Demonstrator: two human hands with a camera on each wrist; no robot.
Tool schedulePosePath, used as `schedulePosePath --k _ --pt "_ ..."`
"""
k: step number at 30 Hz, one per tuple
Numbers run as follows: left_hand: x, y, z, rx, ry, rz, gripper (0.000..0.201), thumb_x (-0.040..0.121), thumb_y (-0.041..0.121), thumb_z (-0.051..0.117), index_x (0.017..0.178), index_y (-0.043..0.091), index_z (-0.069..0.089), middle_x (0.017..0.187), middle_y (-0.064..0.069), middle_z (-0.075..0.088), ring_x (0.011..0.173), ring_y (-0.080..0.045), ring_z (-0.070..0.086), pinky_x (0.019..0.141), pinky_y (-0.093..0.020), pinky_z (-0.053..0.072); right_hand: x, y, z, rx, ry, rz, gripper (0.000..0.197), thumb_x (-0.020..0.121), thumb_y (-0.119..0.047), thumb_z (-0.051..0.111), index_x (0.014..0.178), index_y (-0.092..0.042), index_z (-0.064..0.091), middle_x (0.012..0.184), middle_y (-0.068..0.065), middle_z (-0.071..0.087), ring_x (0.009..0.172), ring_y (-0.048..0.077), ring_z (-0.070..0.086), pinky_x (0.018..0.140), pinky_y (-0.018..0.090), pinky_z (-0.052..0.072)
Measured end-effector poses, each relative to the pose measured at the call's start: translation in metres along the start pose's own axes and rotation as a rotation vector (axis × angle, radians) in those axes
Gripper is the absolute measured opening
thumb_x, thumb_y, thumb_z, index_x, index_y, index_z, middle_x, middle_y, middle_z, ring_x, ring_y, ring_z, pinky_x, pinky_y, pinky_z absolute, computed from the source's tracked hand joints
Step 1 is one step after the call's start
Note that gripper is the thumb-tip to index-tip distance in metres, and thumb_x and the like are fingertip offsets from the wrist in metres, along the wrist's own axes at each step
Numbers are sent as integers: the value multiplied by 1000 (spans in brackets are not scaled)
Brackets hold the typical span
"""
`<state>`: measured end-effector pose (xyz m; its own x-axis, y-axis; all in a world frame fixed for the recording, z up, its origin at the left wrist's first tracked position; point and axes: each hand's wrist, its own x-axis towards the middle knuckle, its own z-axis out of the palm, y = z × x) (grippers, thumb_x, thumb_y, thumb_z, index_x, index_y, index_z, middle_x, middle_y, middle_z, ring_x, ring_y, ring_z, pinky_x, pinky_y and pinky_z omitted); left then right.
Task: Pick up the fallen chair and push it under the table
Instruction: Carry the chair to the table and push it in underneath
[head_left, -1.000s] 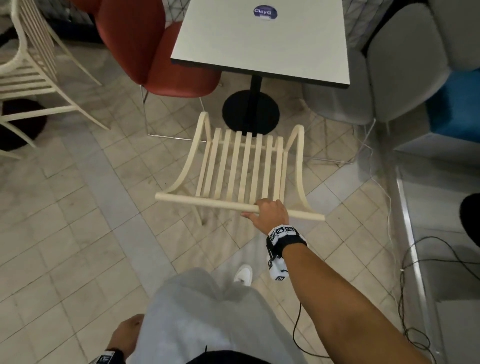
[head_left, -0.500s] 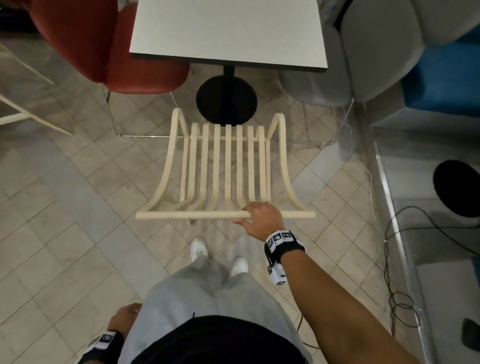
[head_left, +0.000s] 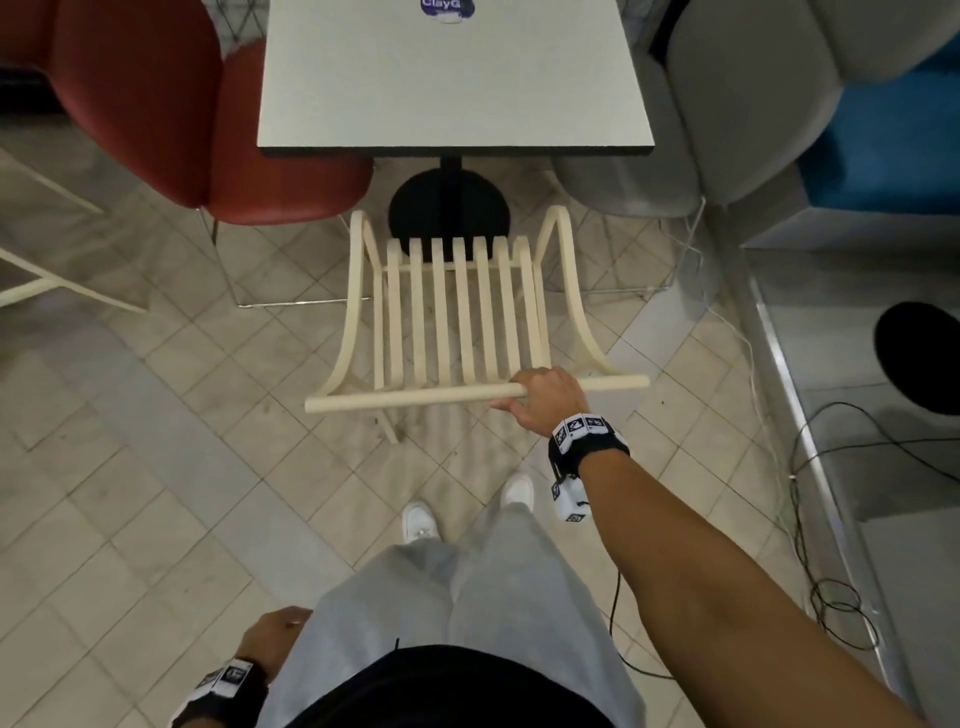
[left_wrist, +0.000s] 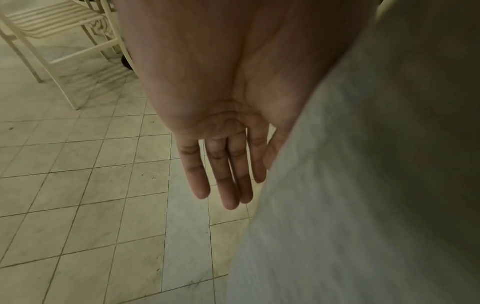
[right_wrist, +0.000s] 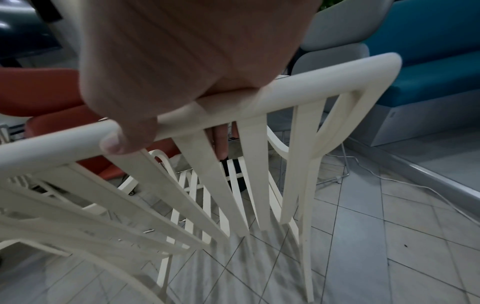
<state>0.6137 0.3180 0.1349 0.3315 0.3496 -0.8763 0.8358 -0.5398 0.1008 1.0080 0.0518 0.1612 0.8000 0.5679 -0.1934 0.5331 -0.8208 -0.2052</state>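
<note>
My right hand (head_left: 545, 400) grips the cream chair (head_left: 457, 312)'s top rail, table (head_left: 452, 78) at twelve o'clock. Only the right wrist view shows my thumb (right_wrist: 122, 142) wrapping it. My left hand (left_wrist: 221, 131) hangs flat-fingered, holding nothing.

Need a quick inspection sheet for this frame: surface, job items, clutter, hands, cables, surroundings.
Surface: beige tiled floor.
Job's things: cream slatted wooden chair upright, facing the grey square pedestal table, seat not yet under it.
Clutter: nothing seen.
Hands: right hand grips the chair's top rail; left hand hangs with straight fingers, holding nothing.
Cables: black cables looped on the floor at right; a white cable beside the step.
Surroundings: red upholstered chair, grey chair, blue bench.
</note>
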Motion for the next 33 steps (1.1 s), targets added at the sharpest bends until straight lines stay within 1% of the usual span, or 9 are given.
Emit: schedulePosePath --k 3,6,10,14,18,21,25,30,33 --pt "8 8 -8 -23 4 18 25 92 26 56 108 20 74 116 -8 73 99 -26 67 84 -30 50 18 2 -7 10 -49 11 70 79 -84 41 87 -19 67 68 -5 59 65 20 53 77 35 48" --pt "20 25 -25 -97 35 50 27 91 11 55 110 8 73 100 -11 76 84 -24 71 83 -34 56 33 9 -11 13 -82 11 69 77 -84 45 87 -20 69 68 -6 60 67 19 55 81 37 50" --pt "27 87 -71 -147 338 202 32 89 15 63 120 11 66 113 -14 72 100 -30 68 89 -34 51 39 21 -7 42 -73 29 71 71 -89 43 82 -24 71 68 -6 64 72 17 57 80 37 50" --pt "34 166 -115 -96 675 410 55 79 23 76 127 7 55 123 -19 55 112 -36 54 97 -47 50 23 44 -4 178 -21 0 46 83 -67 57 97 -26 71 84 -7 70 83 16 59 89 41 48" --pt "33 210 -133 -80 834 318 49 70 40 82 105 11 63 108 -19 55 101 -39 55 88 -49 51 9 77 -14 281 60 -48 38 88 -43 69 111 -14 71 103 2 74 97 24 61 94 44 47" --pt "31 222 -132 2 945 309 52 69 45 80 107 13 61 108 -15 56 99 -35 53 84 -47 48 4 96 -19 322 89 -42 39 87 -39 72 115 -11 70 106 4 73 99 24 60 96 40 46" --pt "40 237 -135 114 929 393 50 72 55 74 108 21 67 111 -9 61 104 -34 53 86 -49 44 -2 107 -22 363 86 -67 40 87 -36 71 120 -12 69 106 3 72 98 22 60 98 41 46" --pt "51 241 -148 196 873 510 43 77 62 64 103 29 72 103 3 71 95 -25 62 89 -43 40 -4 103 -20 389 134 -44 50 86 -53 55 116 -16 69 100 0 71 95 20 59 97 37 45" --pt "54 238 -157 234 831 555 49 78 68 50 101 31 73 99 8 73 92 -21 63 85 -42 41 -4 101 -18 381 161 -13 44 85 -49 62 113 -16 70 100 0 71 96 21 59 98 40 47"
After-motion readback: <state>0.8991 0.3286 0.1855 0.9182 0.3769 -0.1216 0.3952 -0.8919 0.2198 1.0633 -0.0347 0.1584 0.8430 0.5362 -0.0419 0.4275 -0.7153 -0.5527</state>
